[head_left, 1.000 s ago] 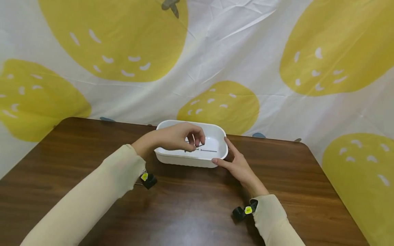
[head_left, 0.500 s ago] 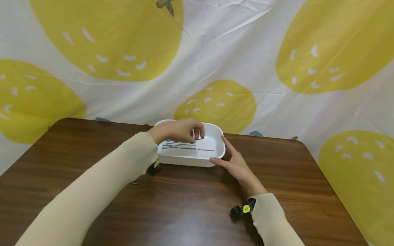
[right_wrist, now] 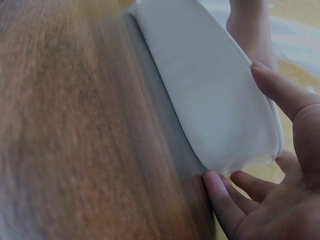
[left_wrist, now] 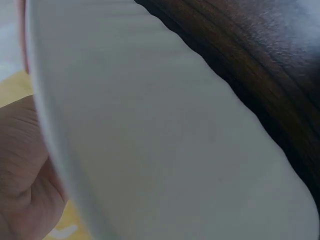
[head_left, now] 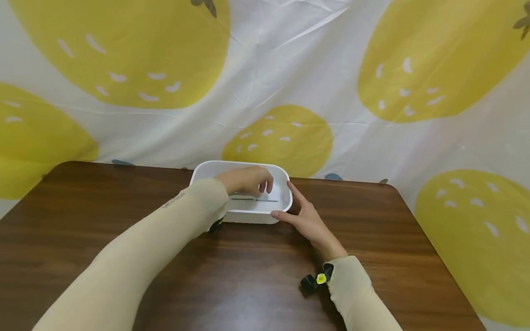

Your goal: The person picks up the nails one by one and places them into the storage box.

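Observation:
A white oblong tray [head_left: 232,217] stands at the back of the table. Inside it lie thin metal nails [head_left: 268,201], some hidden behind my left sleeve. My left hand [head_left: 248,181] reaches down into the tray with bent fingers, a slim nail [head_left: 264,193] at the fingertips; the thumb is hidden in the head view. The tray's outer wall [left_wrist: 160,125] fills most of the left wrist view and covers part of that hand. My right hand [head_left: 308,221] grips the tray's right end. In the right wrist view its thumb [right_wrist: 280,89] presses the rim, with the fingers round the end wall.
The brown wooden table [head_left: 232,280] spreads out in front of the tray. Directly behind it hangs a white cloth [head_left: 165,138] with yellow fruit shapes. A wrist camera [head_left: 313,282] sits by my right sleeve.
My left hand has lowered into the tray with the nail, its forearm now over the tray's left side. My right hand keeps hold of the end. The whole view has shifted slightly.

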Motion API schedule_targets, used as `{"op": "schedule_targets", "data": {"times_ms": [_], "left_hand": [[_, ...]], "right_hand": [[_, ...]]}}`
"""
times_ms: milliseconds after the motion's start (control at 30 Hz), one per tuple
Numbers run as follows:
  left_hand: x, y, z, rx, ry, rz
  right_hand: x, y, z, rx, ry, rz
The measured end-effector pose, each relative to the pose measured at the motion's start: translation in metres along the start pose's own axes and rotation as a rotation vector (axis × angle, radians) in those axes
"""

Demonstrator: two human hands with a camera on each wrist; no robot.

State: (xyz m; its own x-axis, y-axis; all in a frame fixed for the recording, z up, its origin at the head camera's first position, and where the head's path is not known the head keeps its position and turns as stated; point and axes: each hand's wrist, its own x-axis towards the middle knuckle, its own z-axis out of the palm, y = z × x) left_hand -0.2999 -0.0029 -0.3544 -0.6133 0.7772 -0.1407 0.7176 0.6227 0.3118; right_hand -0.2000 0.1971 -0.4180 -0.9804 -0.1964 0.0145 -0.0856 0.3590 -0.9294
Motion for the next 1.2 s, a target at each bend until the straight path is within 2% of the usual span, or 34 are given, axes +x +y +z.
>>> {"op": "schedule_targets", "data": {"times_ms": [200, 467, 633, 800, 1100, 1200], "left_hand": [[0.008, -0.005, 0.003, -0.007, 0.017, -0.02], [0.015, -0.004, 0.01, -0.037, 0.003, -0.016], [0.015, -0.004, 0.018, -0.013, 0.007, -0.012], [0.014, -0.003, 0.022, -0.022, 0.027, -0.038], [0.01, -0.007, 0.02, -0.036, 0.035, -0.085], [0.008, -0.011, 0.016, -0.051, 0.059, -0.086]], "right_hand": [[0.0, -0.003, 0.004, 0.008, -0.005, 0.004], [-0.002, -0.004, 0.007, -0.004, 0.006, 0.003], [-0.002, -0.005, 0.01, 0.029, -0.011, -0.014], [-0.002, -0.003, 0.012, 0.042, -0.018, -0.013], [0.003, -0.004, 0.015, 0.035, -0.036, -0.018], [0.006, -0.004, 0.016, 0.032, -0.046, -0.02]]}}
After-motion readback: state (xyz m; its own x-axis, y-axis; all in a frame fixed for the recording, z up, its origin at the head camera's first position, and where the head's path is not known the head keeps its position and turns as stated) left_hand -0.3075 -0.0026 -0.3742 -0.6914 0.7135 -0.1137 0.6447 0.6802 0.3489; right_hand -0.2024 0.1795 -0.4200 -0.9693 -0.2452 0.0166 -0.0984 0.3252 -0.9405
